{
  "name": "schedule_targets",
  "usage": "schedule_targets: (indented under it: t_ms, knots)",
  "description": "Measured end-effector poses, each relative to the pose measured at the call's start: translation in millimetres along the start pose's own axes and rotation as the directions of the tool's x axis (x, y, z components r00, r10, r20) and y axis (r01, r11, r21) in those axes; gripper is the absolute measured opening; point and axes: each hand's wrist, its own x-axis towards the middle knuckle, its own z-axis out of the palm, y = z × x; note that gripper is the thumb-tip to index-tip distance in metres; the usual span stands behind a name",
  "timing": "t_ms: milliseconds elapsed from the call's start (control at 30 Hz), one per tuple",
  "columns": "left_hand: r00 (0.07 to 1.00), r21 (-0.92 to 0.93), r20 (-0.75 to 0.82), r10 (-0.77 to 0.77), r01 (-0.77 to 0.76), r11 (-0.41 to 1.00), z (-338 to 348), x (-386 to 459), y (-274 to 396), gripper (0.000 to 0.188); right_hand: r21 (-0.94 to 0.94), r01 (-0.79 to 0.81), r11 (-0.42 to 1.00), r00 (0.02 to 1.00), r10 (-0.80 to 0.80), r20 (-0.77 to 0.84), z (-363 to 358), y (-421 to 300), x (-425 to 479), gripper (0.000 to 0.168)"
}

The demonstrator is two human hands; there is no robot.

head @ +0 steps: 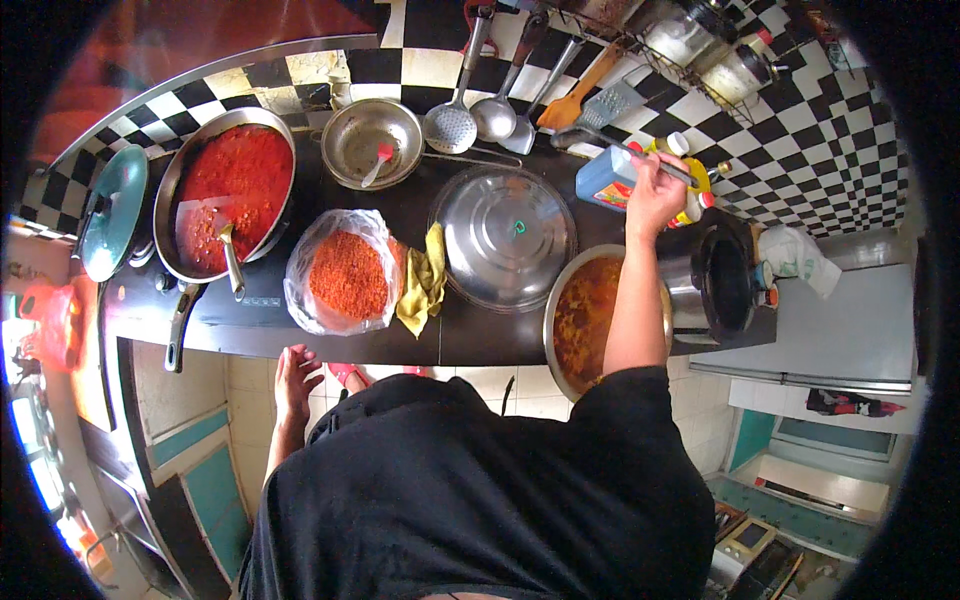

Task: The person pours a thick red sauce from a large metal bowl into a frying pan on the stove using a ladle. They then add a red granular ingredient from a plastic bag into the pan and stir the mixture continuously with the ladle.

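My right hand [660, 187] grips the dark handle of a metal ladle [576, 136], held up near the tiled wall beside the bottles. Below my right forearm stands a wide metal pot [559, 360] of oily orange-red broth [583, 307], partly hidden by the arm and sleeve. My left hand [296, 375] hangs in front of the counter edge, fingers loosely apart and holding nothing. Nearest to it on the counter is a clear plastic bag [300, 300] of red chili flakes [349, 274]. Farther left, a frying pan [259, 116] contains red chili sauce [240, 161] and a metal utensil [232, 259].
A steel lid [506, 236] and a yellow-green cloth [424, 281] lie mid-counter. Behind are a metal bowl [345, 127] with a red brush [382, 154] and hanging utensils [495, 120]. Bottles [604, 176] and a dark-mouthed steel pot [686, 274] stand right; a glass lid [116, 214] leans left.
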Motion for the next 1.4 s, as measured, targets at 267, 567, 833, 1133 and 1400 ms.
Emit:
schedule_targets:
  t_ms: [267,567,833,1133,1400]
  knots:
    - [1.0,0.063,0.016,-0.006,0.005,0.998,10,-3,-1,0.038,-0.018,0.025,1.0,0.995,-0.026,-0.092,-31,28,-7,0.009]
    - [0.998,0.024,-0.003,0.059,-0.059,0.998,13,1,8,0.034,0.385,-0.598,0.703,0.776,0.628,0.057,-60,-24,-13,0.021]
    - [0.992,0.083,-0.079,0.098,-0.091,0.992,27,4,32,0.046,0.396,-0.803,0.445,0.592,0.671,0.446,-33,-94,-78,0.035]
    - [0.985,0.28,-0.128,0.114,-0.075,0.957,39,27,51,0.082,0.321,-0.896,0.306,0.442,0.682,0.583,21,-129,-152,0.045]
    - [0.976,0.488,-0.155,0.151,-0.057,0.871,39,53,53,0.07,0.295,-0.912,0.286,0.407,0.724,0.557,24,-134,-184,0.045]
